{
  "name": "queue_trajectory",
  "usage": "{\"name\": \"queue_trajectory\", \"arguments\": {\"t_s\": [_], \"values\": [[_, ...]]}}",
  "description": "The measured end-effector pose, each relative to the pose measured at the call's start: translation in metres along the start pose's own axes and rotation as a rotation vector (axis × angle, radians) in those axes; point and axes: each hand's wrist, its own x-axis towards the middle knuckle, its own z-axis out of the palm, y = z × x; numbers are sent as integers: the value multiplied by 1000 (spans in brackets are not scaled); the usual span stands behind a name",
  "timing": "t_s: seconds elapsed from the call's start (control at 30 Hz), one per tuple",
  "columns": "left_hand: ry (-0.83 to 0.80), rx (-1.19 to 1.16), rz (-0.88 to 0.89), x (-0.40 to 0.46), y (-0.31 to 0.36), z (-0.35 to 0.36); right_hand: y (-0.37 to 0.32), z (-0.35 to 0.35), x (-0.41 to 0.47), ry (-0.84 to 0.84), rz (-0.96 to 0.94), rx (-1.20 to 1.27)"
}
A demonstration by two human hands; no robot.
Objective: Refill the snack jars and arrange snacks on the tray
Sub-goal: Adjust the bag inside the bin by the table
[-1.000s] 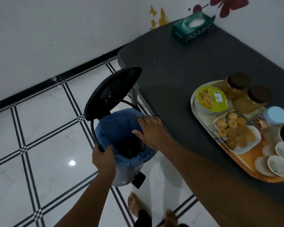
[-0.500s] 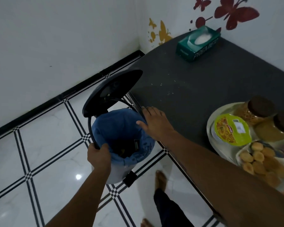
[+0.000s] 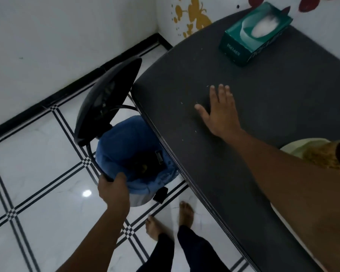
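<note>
A pedal bin [image 3: 137, 199] with a blue liner [image 3: 124, 142] stands on the floor against the table's left edge, its black lid [image 3: 106, 103] raised. My left hand [image 3: 114, 191] grips the bin's near rim. Flat on the dark tabletop [image 3: 263, 95] lies my right hand [image 3: 220, 112], fingers straight and spread, among small crumbs. At the right edge only a corner of the snack tray [image 3: 294, 149] shows, with part of a glass jar [image 3: 322, 156] of yellowish snack; my right forearm hides the rest.
A green tissue box [image 3: 253, 36] sits at the table's far end near the wall. White tiled floor with black lines lies to the left. My bare feet [image 3: 185, 213] stand beside the bin's pedal [image 3: 160, 195].
My right hand left the bin's rim and moved up onto the tabletop, now lying flat. The view swung left, so most of the tray slid out of sight. The left hand still holds the bin.
</note>
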Motion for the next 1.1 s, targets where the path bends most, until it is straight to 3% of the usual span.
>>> {"name": "queue_trajectory", "arguments": {"t_s": [0.2,0.6,0.73,0.83,0.97,1.1], "values": [[-61,25,-6,8,2,12,2,17,0,-22,59,-34],[-93,27,-40,3,11,13,-107,49,-60,-42,-58,-89],[-79,29,-47,2,14,13,-144,62,-80,-49,-245,-66],[-82,19,-51,2,17,14,-156,61,-78,-37,-382,177],[-76,6,-55,8,20,16,-133,38,-35,94,-180,489],[-76,-6,-64,13,15,19,-71,19,25,103,-56,295]]}}
